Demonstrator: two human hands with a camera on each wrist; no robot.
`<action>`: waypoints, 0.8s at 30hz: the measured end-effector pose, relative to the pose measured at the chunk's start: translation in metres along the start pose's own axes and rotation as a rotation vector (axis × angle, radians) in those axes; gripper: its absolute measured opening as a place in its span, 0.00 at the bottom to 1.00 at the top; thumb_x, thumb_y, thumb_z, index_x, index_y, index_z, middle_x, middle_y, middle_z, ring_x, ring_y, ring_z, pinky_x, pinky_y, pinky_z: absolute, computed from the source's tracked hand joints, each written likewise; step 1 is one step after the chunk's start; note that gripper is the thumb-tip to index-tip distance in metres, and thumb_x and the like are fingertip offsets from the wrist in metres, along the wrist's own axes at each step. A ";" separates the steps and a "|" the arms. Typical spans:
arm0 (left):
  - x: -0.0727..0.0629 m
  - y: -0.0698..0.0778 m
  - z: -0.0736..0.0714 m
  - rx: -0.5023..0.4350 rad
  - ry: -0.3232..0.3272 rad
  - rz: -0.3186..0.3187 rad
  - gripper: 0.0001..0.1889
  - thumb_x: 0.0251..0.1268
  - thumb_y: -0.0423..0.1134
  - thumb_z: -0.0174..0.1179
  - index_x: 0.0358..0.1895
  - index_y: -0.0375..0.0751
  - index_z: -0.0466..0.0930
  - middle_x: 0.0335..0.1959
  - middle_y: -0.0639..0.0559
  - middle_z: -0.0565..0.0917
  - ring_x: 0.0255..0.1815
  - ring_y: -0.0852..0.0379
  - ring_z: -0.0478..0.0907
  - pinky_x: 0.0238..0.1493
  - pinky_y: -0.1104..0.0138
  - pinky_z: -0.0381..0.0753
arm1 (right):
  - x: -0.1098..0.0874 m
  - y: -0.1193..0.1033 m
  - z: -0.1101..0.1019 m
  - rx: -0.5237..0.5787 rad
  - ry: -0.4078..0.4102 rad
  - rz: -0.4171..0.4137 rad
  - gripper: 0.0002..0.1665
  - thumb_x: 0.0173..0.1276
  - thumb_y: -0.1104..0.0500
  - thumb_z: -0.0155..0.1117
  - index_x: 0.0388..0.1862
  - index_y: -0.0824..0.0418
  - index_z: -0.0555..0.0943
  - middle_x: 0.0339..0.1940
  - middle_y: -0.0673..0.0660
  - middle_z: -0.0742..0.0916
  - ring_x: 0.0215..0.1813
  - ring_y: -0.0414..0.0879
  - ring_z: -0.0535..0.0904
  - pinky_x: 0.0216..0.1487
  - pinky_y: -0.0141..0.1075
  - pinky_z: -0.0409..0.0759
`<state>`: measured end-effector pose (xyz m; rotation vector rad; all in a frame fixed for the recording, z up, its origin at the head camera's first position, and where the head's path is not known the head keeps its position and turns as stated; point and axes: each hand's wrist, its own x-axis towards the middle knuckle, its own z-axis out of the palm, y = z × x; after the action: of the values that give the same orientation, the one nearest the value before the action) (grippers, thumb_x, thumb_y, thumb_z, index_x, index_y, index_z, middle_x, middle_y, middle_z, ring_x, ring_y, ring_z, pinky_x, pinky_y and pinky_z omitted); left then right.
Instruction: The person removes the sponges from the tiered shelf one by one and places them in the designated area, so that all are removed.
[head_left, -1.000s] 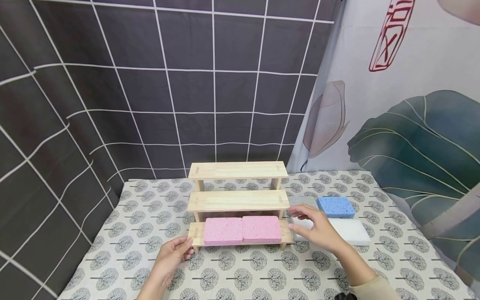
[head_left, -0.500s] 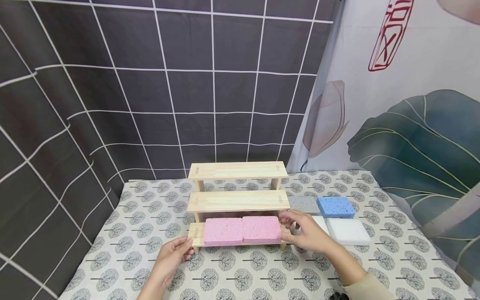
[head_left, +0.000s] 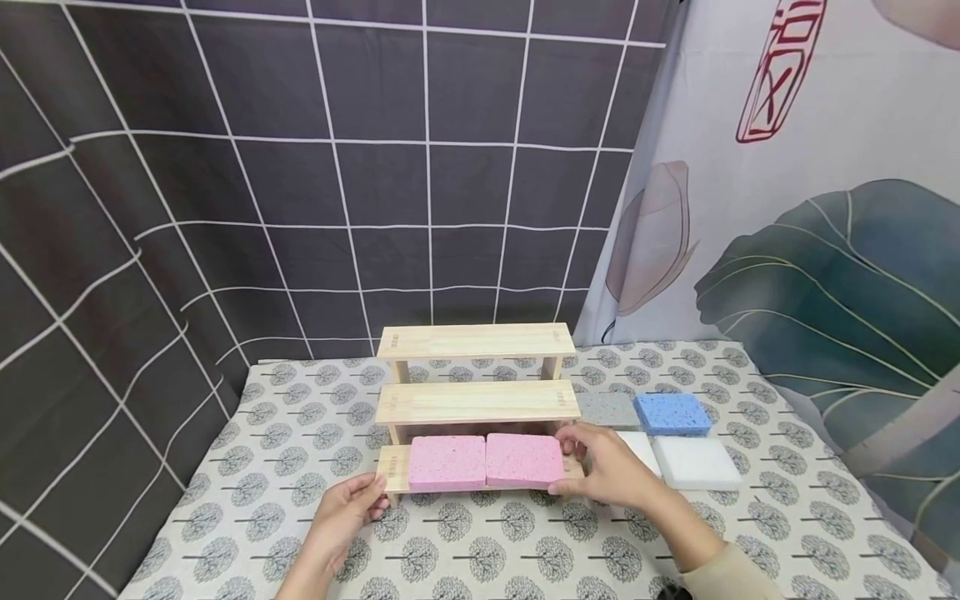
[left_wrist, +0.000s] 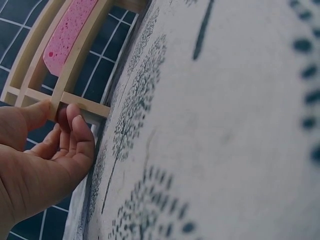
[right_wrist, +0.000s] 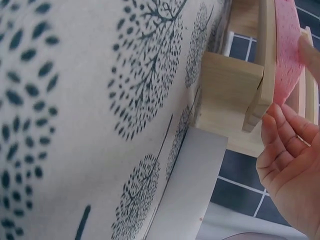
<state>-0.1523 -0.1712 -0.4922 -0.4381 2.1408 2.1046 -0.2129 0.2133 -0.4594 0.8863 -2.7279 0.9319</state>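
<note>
A three-step wooden rack stands on the cloth, with two pink sponges side by side on its lowest board: a left pink sponge and a right pink sponge. My left hand pinches the left end of that lowest board between thumb and fingers, as the left wrist view also shows. At the other end, my right hand grips the right pink sponge by its right side. Its thumb is at the front edge and its fingers are behind. The right sponge sits slightly askew against the left one.
Right of the rack lie a grey sponge, a blue sponge and two white sponges, one partly behind my right hand and the other beside it. Tree-patterned cloth covers the table. A dark gridded curtain hangs behind.
My right hand has moved left from beside the rack onto the right pink sponge and taken hold of it. That sponge has turned slightly. My left hand stays in place.
</note>
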 end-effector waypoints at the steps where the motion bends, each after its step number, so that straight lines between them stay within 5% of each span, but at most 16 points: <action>1: 0.000 0.000 0.000 0.000 0.000 0.000 0.21 0.76 0.33 0.56 0.61 0.15 0.69 0.36 0.44 0.82 0.36 0.57 0.79 0.36 0.72 0.84 | 0.000 0.000 0.000 0.003 -0.002 0.005 0.34 0.42 0.43 0.86 0.46 0.55 0.82 0.33 0.43 0.80 0.33 0.37 0.75 0.37 0.32 0.78; 4: 0.000 0.000 -0.001 0.001 -0.003 0.001 0.22 0.76 0.34 0.56 0.61 0.15 0.69 0.36 0.44 0.82 0.36 0.57 0.79 0.36 0.72 0.84 | 0.001 -0.001 0.001 -0.006 -0.019 0.022 0.41 0.41 0.41 0.87 0.51 0.59 0.82 0.34 0.44 0.82 0.32 0.39 0.75 0.35 0.33 0.78; 9: -0.001 0.001 0.000 0.002 0.006 -0.011 0.21 0.75 0.33 0.56 0.61 0.16 0.70 0.35 0.44 0.82 0.35 0.57 0.79 0.36 0.72 0.84 | 0.003 -0.004 0.004 -0.070 -0.044 0.027 0.53 0.39 0.38 0.86 0.60 0.66 0.80 0.47 0.53 0.87 0.45 0.46 0.82 0.49 0.45 0.83; 14: -0.001 0.001 0.000 0.002 -0.005 -0.006 0.22 0.76 0.34 0.56 0.61 0.16 0.70 0.36 0.44 0.82 0.35 0.57 0.79 0.36 0.71 0.84 | 0.000 -0.003 0.001 -0.047 -0.062 0.042 0.45 0.41 0.41 0.87 0.56 0.60 0.82 0.39 0.47 0.85 0.39 0.44 0.80 0.42 0.41 0.81; 21: -0.001 0.002 0.000 0.006 0.002 -0.012 0.21 0.75 0.34 0.56 0.60 0.17 0.71 0.35 0.44 0.83 0.35 0.57 0.79 0.36 0.71 0.84 | -0.013 0.005 -0.009 -0.042 -0.055 0.070 0.49 0.43 0.40 0.85 0.61 0.61 0.80 0.55 0.54 0.83 0.49 0.49 0.80 0.48 0.50 0.83; 24: -0.001 0.002 0.000 0.007 -0.003 -0.005 0.22 0.75 0.34 0.57 0.60 0.16 0.70 0.35 0.44 0.83 0.35 0.57 0.79 0.36 0.71 0.84 | -0.017 0.008 -0.013 -0.017 -0.061 0.083 0.47 0.44 0.42 0.86 0.60 0.60 0.80 0.49 0.48 0.84 0.46 0.44 0.79 0.46 0.44 0.82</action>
<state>-0.1522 -0.1712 -0.4902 -0.4391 2.1424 2.0934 -0.2047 0.2344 -0.4586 0.8185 -2.8398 0.9093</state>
